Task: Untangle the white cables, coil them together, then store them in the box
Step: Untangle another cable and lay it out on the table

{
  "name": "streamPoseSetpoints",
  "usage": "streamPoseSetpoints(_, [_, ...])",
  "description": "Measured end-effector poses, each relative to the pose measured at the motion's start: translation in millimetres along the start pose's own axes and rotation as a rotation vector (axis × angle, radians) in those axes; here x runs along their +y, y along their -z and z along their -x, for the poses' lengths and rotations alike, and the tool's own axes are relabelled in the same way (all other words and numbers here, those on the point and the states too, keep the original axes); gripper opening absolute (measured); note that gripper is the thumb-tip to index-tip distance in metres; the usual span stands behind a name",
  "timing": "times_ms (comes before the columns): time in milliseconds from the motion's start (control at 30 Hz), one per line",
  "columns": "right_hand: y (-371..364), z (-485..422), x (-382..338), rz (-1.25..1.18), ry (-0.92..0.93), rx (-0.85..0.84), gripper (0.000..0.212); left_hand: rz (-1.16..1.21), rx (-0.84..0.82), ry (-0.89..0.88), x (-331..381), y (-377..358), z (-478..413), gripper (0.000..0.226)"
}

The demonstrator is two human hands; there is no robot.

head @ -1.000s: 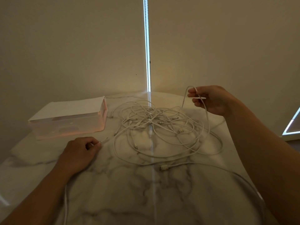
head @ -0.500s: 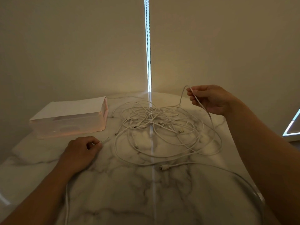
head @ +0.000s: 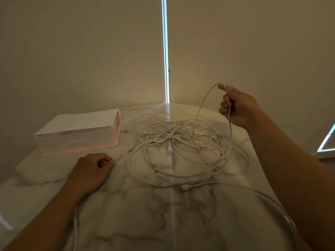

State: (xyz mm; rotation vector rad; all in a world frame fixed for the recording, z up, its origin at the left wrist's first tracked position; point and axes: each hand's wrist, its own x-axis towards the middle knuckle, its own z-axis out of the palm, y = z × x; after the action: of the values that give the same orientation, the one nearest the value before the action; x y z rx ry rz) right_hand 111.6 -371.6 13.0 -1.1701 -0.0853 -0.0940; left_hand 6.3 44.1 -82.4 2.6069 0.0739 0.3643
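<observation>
One wide-angle view, worn on the person's head, looks forward and down from close by over a marble table (head: 136, 214), with the left hand (head: 90, 169) low at left, the right hand (head: 239, 107) raised at right, white cables (head: 172, 140) centred and pale blinds (head: 81, 51) filling the top half.

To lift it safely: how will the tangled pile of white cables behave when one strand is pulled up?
Probably floppy: the strand hanging from the right hand sags in an arc. The white cables cross repeatedly, so pulling likely drags neighbours.
</observation>
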Motion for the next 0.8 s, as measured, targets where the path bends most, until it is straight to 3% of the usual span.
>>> streamPoseSetpoints(133, [-3.6,5.7,-6.1,-0.022,0.214,-0.057,0.024,-0.004,0.006,-0.005,0.4,-0.1,0.4,0.013])
streamPoseSetpoints(233, [-7.5,7.2,-4.9,0.071,0.245,-0.076,0.025,0.005,0.009,-0.003,1.8,-0.1,1.1,0.013])
streamPoseSetpoints(467, [-18.7,11.5,-15.0,-0.032,0.328,-0.118,0.025,0.003,0.01,-0.005,2.0,1.0,1.3,0.013])
streamPoseSetpoints(533, [-18.9,5.8,-15.7,-0.002,0.276,-0.041,0.024,0.005,0.008,0.003,1.9,1.7,1.1,0.013])
streamPoseSetpoints(667, [-10.5,-2.4,-13.6,0.148,0.089,0.3,0.02,0.014,0.003,0.003,1.6,2.2,1.8,0.012])
streamPoseSetpoints(733, [-10.9,-1.9,-12.3,0.16,0.139,0.356,0.02,0.016,0.005,0.003,1.9,1.7,1.5,0.012])
streamPoseSetpoints(800, [-15.1,1.7,-11.3,0.138,0.258,0.303,0.021,0.025,0.011,0.005,2.6,1.5,1.8,0.012])
